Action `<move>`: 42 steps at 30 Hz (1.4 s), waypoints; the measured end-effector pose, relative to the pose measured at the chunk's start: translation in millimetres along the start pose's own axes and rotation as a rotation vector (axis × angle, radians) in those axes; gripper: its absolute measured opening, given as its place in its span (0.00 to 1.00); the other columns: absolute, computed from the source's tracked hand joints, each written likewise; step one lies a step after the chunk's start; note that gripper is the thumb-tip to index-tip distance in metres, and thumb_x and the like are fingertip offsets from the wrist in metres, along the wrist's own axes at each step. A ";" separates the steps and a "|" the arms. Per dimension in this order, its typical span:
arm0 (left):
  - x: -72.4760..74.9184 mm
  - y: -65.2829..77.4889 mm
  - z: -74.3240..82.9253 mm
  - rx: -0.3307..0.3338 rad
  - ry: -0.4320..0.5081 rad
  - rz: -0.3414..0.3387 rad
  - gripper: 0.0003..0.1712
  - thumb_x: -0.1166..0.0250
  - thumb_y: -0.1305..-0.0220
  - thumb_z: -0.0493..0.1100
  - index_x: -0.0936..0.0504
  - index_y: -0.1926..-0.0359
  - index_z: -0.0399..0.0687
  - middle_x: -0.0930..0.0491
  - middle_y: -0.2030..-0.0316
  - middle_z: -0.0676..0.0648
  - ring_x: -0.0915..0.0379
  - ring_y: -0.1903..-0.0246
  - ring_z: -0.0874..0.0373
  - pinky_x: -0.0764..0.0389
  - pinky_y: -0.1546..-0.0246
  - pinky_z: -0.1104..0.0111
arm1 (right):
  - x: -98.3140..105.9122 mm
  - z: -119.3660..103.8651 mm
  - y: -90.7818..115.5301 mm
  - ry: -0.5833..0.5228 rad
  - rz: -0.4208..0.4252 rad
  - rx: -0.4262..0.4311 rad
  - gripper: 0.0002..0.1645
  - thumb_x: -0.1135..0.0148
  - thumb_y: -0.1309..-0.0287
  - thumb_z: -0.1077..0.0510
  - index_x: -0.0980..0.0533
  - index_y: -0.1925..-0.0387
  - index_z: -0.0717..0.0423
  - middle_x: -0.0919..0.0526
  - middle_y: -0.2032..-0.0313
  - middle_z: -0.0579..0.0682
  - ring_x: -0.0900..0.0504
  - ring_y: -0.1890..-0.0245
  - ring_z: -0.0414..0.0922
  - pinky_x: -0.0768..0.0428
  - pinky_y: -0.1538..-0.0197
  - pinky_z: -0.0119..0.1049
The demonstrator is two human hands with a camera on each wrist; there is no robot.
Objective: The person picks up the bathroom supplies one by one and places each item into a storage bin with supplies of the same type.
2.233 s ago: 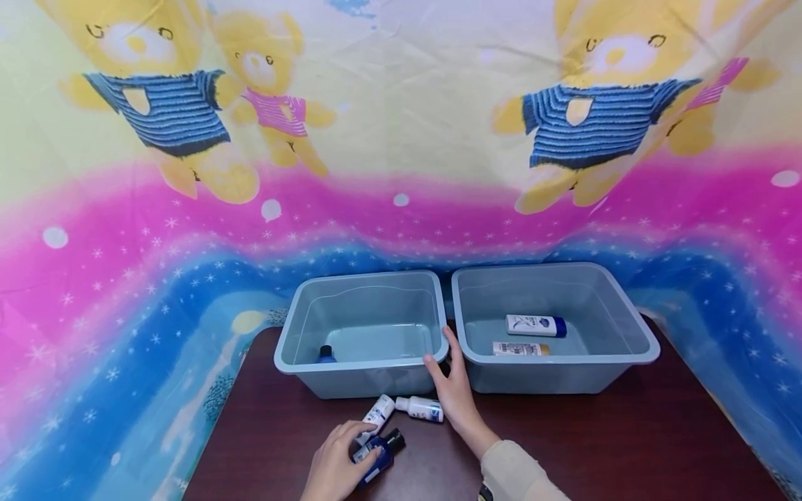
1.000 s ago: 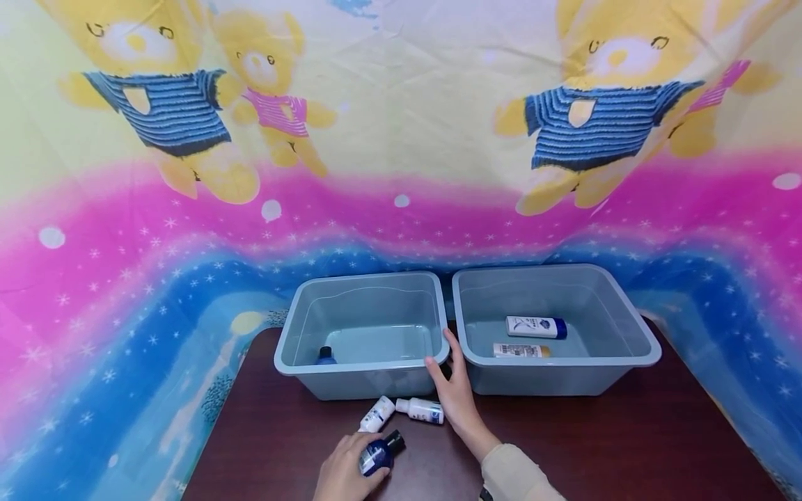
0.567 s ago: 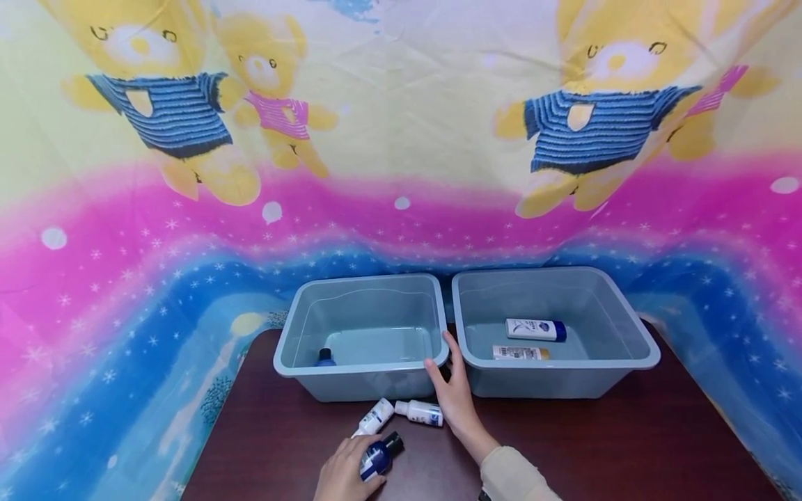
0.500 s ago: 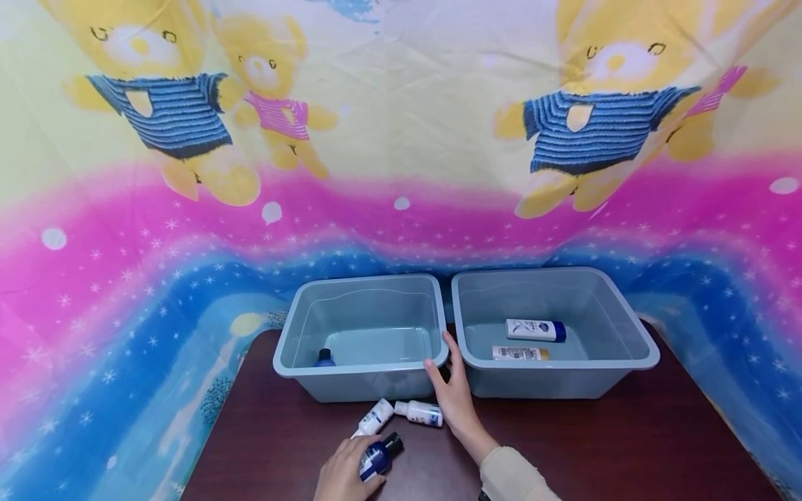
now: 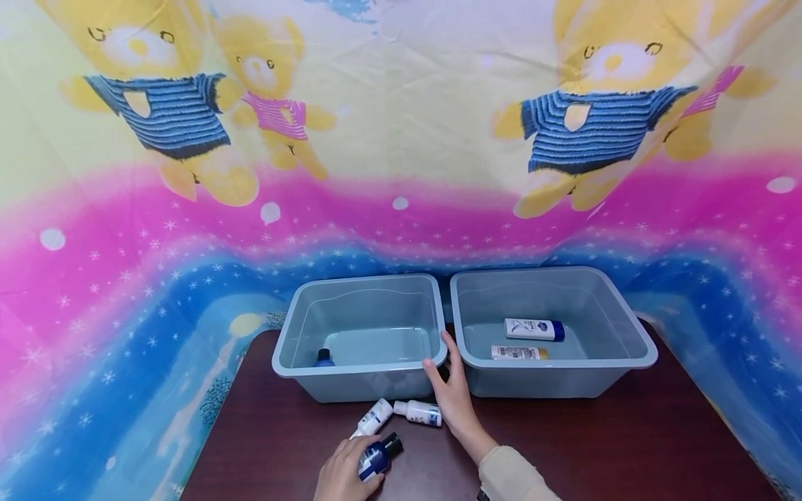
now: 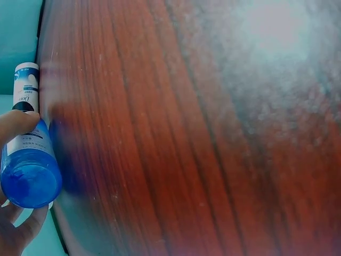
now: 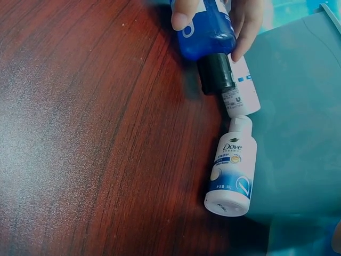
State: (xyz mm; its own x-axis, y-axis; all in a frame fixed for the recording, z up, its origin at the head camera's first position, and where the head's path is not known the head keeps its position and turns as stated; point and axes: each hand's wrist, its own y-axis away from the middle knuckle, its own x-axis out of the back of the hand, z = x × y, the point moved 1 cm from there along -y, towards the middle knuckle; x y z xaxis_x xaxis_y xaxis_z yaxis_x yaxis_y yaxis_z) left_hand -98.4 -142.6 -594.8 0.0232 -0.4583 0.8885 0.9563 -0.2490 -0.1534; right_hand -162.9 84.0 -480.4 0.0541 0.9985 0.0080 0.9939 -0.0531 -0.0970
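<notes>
My left hand (image 5: pixel 348 467) grips a blue bottle (image 5: pixel 374 460) with a black cap, fingers over its top and thumb on the near side. In the right wrist view, the blue bottle's black cap (image 7: pixel 216 74) points down toward the white bottles. One white bottle (image 5: pixel 374 416) lies slanted just beyond the left hand, partly covered by it. A second white bottle, marked Dove (image 7: pixel 230 170), lies close by with its cap near the first. My right hand (image 5: pixel 454 396) rests at the front right corner of the left bin (image 5: pixel 370 379), thumb and forefinger spread straight along its rim.
A right bin (image 5: pixel 545 379) stands beside the left one, holding a white bottle with a blue cap (image 5: pixel 532 329) and one with a gold cap (image 5: pixel 516 353). Inside the left bin is a blue bottle with a dark cap (image 5: pixel 324 358). A bear-printed cloth (image 5: pixel 401 139) hangs behind the dark wooden table (image 5: pixel 595 452).
Since the oldest frame, my left hand has shifted slightly right and nearer me with the blue bottle, which has turned a little. The right hand stays at the bin corner.
</notes>
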 end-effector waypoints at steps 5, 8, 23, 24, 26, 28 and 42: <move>0.2 0.7 -1.0 0.005 0.003 -0.002 0.35 0.20 0.57 0.52 0.19 0.44 0.57 0.19 0.52 0.56 0.26 0.57 0.60 0.22 0.64 0.61 | -1.1 0.0 -1.4 0.012 0.001 -0.007 0.38 0.46 0.28 0.60 0.50 0.23 0.55 0.54 0.24 0.58 0.56 0.25 0.57 0.54 0.30 0.64; 1.7 1.2 -0.2 0.016 0.010 -0.012 0.35 0.20 0.57 0.52 0.19 0.44 0.57 0.19 0.52 0.56 0.26 0.58 0.61 0.22 0.65 0.62 | -1.2 3.7 -3.3 0.014 0.001 -0.002 0.38 0.46 0.28 0.61 0.50 0.23 0.55 0.54 0.24 0.59 0.56 0.25 0.57 0.54 0.30 0.65; 15.7 1.1 10.8 0.020 -0.014 0.055 0.34 0.20 0.59 0.52 0.19 0.46 0.59 0.19 0.54 0.57 0.26 0.60 0.62 0.22 0.67 0.63 | -2.3 37.9 -10.9 0.031 0.010 0.048 0.39 0.46 0.27 0.52 0.50 0.23 0.43 0.56 0.23 0.51 0.54 0.25 0.56 0.49 0.30 0.63; 15.6 0.4 12.1 0.008 -0.016 0.079 0.35 0.20 0.59 0.52 0.19 0.46 0.58 0.19 0.54 0.56 0.26 0.60 0.62 0.22 0.67 0.63 | -1.7 35.5 -10.2 0.027 0.009 0.046 0.39 0.46 0.27 0.53 0.50 0.23 0.44 0.56 0.23 0.52 0.54 0.25 0.56 0.49 0.30 0.63; 15.4 -1.5 15.6 -0.015 -0.014 0.127 0.35 0.19 0.60 0.51 0.19 0.46 0.57 0.19 0.54 0.55 0.26 0.60 0.61 0.21 0.67 0.63 | -0.5 26.1 -7.8 0.030 0.010 0.048 0.38 0.46 0.27 0.56 0.50 0.23 0.48 0.55 0.23 0.54 0.54 0.25 0.57 0.49 0.31 0.64; 15.4 -3.9 19.8 -0.032 -0.006 0.167 0.36 0.19 0.60 0.51 0.19 0.45 0.56 0.19 0.53 0.56 0.25 0.59 0.61 0.21 0.65 0.63 | 0.7 16.4 -4.7 0.029 0.013 0.046 0.38 0.46 0.27 0.58 0.50 0.23 0.53 0.54 0.24 0.57 0.54 0.25 0.59 0.50 0.31 0.64; 33.7 -6.5 31.1 -0.039 0.004 0.228 0.37 0.18 0.64 0.49 0.18 0.46 0.55 0.18 0.53 0.55 0.24 0.58 0.61 0.20 0.64 0.60 | 0.5 2.7 -0.1 0.038 0.009 0.031 0.37 0.47 0.27 0.60 0.49 0.24 0.56 0.52 0.24 0.59 0.50 0.26 0.60 0.48 0.30 0.62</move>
State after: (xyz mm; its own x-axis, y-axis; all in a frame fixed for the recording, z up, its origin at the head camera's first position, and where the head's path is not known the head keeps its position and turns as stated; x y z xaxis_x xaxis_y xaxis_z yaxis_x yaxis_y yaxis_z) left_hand -94.8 -129.9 -550.4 0.2363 -0.5103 0.8269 0.9142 -0.1715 -0.3671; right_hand -163.3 84.6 -483.0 0.0668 0.9968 0.0448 0.9899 -0.0606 -0.1279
